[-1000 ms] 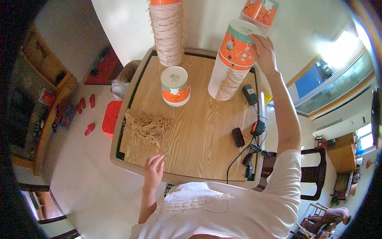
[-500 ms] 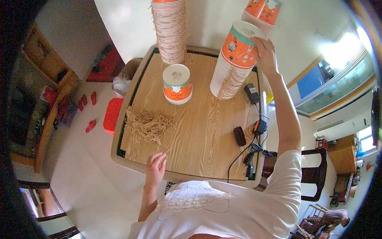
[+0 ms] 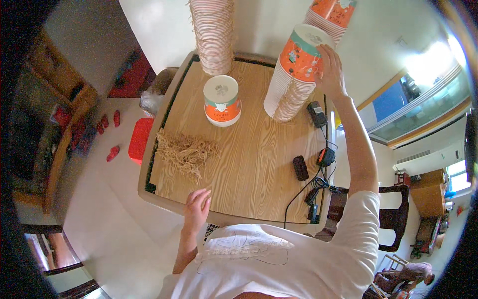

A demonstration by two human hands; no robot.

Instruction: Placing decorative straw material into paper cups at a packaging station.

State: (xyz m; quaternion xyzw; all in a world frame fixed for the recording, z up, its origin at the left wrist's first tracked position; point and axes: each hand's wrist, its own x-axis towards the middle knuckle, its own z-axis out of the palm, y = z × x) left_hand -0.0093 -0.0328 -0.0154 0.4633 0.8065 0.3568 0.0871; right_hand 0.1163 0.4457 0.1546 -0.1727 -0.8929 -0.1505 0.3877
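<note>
My right hand (image 3: 332,72) is reached far out, its fingers around the right side of the top paper bucket (image 3: 299,60), orange with a green band and pale base up. This bucket caps a tall nested stack of upside-down buckets (image 3: 284,95) at the table's far right, with tan string hanging down its front. Near the table's front edge my left hand (image 3: 197,212) hovers with loosely bent fingers and nothing visible in them. Beyond it lies a loose heap of tan string (image 3: 186,154). A short upside-down pile of orange buckets (image 3: 222,102) stands at the table's middle back.
Another tall stack with string (image 3: 214,37) rises at the back left, and more orange buckets (image 3: 331,15) at the back right. Black adapters (image 3: 316,114), cables (image 3: 318,183) and a small dark block (image 3: 300,168) lie along the right edge. A red stool (image 3: 141,140) stands left of the table.
The top of the held stack has shifted slightly right, with my right hand still on it. My left hand stays almost in place. The whole view has moved a little.
</note>
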